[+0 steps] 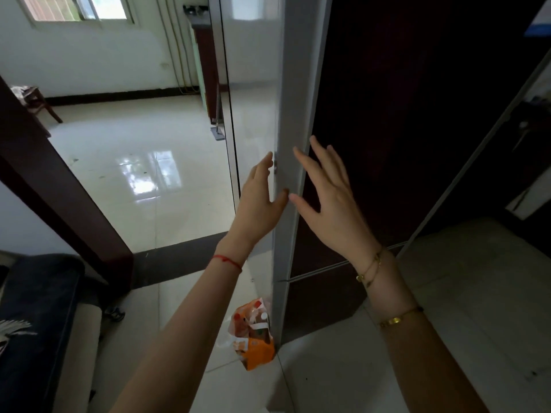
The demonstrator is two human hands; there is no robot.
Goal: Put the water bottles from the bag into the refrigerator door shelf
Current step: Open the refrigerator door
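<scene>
The floor (155, 150) is pale, glossy tile, crossed by a dark threshold strip (179, 251) left of the frame's middle. At bottom centre an orange-and-white plastic bag (253, 338) sits on the tiles, touching the lower corner of the refrigerator (372, 144), which stands on the same floor. At upper left a wooden chair (38, 102) stands by the wall, and a flat mop head (217, 134) rests on the tiles just above centre.

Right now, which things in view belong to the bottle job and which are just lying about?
Job: bag, bottles inside it, refrigerator, left hand, right hand.
Lying about: sofa, wooden chair, window.
</scene>
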